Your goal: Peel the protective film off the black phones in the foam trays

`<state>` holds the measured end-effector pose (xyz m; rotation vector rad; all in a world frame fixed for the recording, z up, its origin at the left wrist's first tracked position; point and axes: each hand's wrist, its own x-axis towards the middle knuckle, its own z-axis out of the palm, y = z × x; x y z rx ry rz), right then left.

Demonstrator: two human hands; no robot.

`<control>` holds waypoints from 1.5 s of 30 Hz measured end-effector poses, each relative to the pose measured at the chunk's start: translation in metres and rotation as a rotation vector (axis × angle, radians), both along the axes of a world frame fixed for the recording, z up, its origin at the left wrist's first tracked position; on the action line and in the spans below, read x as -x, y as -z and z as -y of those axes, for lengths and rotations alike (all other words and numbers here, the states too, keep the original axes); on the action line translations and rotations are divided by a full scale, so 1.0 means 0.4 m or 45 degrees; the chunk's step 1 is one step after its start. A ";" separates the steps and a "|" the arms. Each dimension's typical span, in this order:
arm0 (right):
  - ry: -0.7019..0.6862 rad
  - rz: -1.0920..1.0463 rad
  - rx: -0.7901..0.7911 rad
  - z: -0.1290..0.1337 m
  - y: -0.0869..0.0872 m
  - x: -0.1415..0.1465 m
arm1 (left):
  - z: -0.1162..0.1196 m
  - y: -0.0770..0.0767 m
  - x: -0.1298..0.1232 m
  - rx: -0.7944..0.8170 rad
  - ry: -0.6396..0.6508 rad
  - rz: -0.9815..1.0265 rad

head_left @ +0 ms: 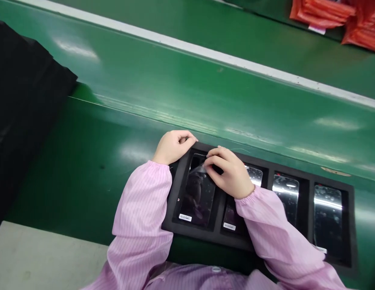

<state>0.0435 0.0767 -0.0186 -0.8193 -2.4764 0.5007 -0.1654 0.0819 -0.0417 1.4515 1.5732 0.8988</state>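
A black foam tray (267,165) holds several dark glass phone screens in separate slots. Over the leftmost phone screen (196,197), my right hand (231,171) pinches the lifted corner of a clear protective film (200,169). The film is raised near the screen's upper end; a white barcode label (185,218) lies at its lower end. My left hand (177,146) is closed, thumb and fingertips together, at the tray's upper left corner. Whatever may be between those fingertips is too small to make out. My right hand and sleeve partly cover the second phone screen (231,211).
Two more phone screens (328,213) lie in the slots to the right. The tray rests on a green work surface (99,169). Black sheet material (27,92) stands at the left. Orange-red plastic bags (323,14) lie at the upper right, beyond a pale strip (205,54).
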 end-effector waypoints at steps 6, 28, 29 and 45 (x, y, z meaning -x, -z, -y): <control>-0.052 -0.199 0.286 -0.032 -0.031 -0.045 | 0.003 -0.002 0.001 -0.007 0.002 0.005; 0.014 -0.092 0.120 0.021 -0.026 -0.012 | 0.013 -0.030 0.026 0.070 0.214 0.081; 0.029 -0.086 0.139 0.017 -0.023 -0.017 | 0.016 -0.036 0.031 0.078 0.263 0.087; -0.518 0.014 0.249 0.175 -0.040 0.045 | 0.025 -0.026 0.075 0.176 0.378 0.422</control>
